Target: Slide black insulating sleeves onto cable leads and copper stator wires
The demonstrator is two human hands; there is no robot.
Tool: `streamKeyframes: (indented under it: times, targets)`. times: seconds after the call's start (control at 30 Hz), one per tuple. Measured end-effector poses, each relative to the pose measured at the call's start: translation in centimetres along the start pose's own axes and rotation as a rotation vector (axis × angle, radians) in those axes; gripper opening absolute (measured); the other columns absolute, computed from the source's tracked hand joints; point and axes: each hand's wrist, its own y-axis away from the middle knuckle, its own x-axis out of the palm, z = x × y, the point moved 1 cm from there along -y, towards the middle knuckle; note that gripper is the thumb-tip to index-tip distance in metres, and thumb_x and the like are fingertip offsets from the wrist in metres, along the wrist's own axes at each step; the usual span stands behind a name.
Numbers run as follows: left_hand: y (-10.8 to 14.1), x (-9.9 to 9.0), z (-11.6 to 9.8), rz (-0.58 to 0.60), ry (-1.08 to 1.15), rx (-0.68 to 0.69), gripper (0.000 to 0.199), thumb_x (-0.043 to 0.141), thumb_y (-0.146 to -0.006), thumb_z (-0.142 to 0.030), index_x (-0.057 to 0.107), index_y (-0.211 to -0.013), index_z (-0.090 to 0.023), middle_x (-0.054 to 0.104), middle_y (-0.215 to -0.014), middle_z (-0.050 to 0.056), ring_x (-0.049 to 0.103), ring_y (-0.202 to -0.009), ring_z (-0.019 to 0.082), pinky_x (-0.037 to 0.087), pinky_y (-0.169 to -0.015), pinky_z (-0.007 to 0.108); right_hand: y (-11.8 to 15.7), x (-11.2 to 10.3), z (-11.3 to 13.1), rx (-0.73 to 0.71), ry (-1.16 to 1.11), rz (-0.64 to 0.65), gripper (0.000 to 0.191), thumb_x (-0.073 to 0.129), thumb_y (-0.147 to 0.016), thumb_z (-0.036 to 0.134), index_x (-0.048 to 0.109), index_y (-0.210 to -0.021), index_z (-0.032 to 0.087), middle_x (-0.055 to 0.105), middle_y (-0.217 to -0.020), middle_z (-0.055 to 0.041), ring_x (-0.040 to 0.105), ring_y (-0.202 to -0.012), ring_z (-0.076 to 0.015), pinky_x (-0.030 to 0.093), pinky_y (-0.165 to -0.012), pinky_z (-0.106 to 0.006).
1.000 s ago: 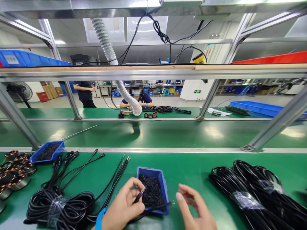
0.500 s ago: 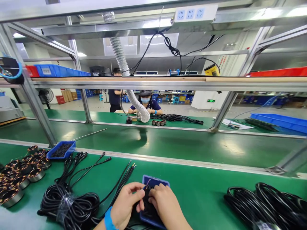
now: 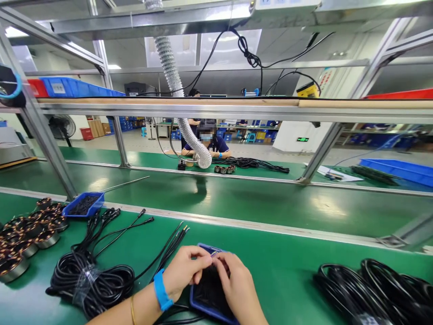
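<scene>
My left hand [image 3: 188,267], with a blue band at the wrist, pinches the thin wire end of a black cable. Against its fingertips press the closed thumb and fingers of my right hand [image 3: 237,280]. Whatever sits between those right fingertips is too small and covered to make out. Both hands meet over a blue tray [image 3: 192,295] that holds small black pieces [image 3: 210,292]. Left of the tray lie several black cables with stripped wire ends [image 3: 182,231], leading back toward a taped cable coil [image 3: 93,282].
Copper-wound stators [image 3: 47,238] crowd the far left, beside a small blue bin [image 3: 84,205] of black parts. More coiled black cables [image 3: 375,289] lie at right. A metal shelf frame [image 3: 203,108] crosses ahead; a person [image 3: 221,146] sits beyond it, near a flexible duct [image 3: 172,74].
My right hand has come up from among the pieces in the tray, and its fingertips now meet my left hand's at the wire end. The camera view has shifted slightly.
</scene>
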Motion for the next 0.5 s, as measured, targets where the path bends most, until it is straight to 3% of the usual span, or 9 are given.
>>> streamKeyframes:
  times: [0.17, 0.3, 0.5]
  targets:
    - [0.4, -0.1, 0.0, -0.097, 0.017, 0.052, 0.046, 0.085, -0.059, -0.053, 0.068, -0.077, -0.014, 0.042, -0.048, -0.010, 0.034, -0.041, 0.006, 0.020, -0.043, 0.023, -0.2, -0.8, 1.4, -0.086, -0.125, 0.040, 0.028, 0.045, -0.100, 0.035, 0.067, -0.087, 0.024, 0.070, -0.082, -0.0042, 0.065, -0.077, -0.0203, 0.052, -0.071, -0.030]
    - [0.8, -0.1, -0.5, -0.117, 0.010, 0.092, 0.033, 0.080, -0.064, -0.045, 0.065, -0.070, -0.015, 0.038, -0.052, -0.009, 0.031, -0.048, 0.007, 0.023, -0.050, 0.024, -0.2, -1.1, 1.8, -0.056, -0.210, 0.039, 0.027, 0.048, -0.100, 0.034, 0.065, -0.082, 0.024, 0.068, -0.079, -0.0023, 0.064, -0.074, -0.0182, 0.051, -0.070, -0.027]
    - [1.3, -0.1, -1.1, -0.128, -0.194, 0.242, 0.017, 0.074, -0.071, -0.031, 0.067, -0.064, -0.017, 0.046, -0.063, -0.003, 0.043, -0.068, 0.015, 0.034, -0.071, 0.029, -0.3, -2.6, 1.8, -0.104, -0.188, -0.053, 0.020, 0.052, -0.098, 0.028, 0.062, -0.081, 0.023, 0.064, -0.075, -0.0011, 0.060, -0.071, -0.0170, 0.048, -0.067, -0.026]
